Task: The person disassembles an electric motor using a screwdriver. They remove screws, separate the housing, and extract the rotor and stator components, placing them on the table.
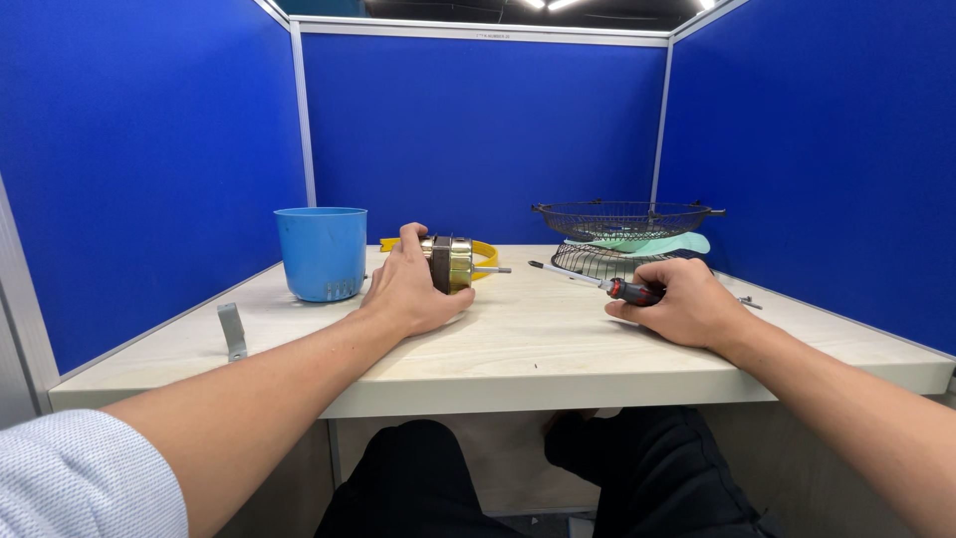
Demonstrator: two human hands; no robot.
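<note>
My left hand [408, 289] grips a small brass-coloured electric motor [450, 263] that lies on the pale wooden desk [528, 349], its thin shaft pointing right. A yellow curved part [485, 253] sits just behind the motor. My right hand [682, 302] is closed around the red-and-black handle of a screwdriver [622, 289], whose metal shaft points left and away over the desk, its tip apart from the motor.
A blue plastic cup [322, 252] stands at the left. Two black wire fan guards [622, 221] with pale green fan blades [647, 244] between them sit at the back right. A grey metal bracket [232, 330] lies near the left edge. Blue partition walls enclose the desk.
</note>
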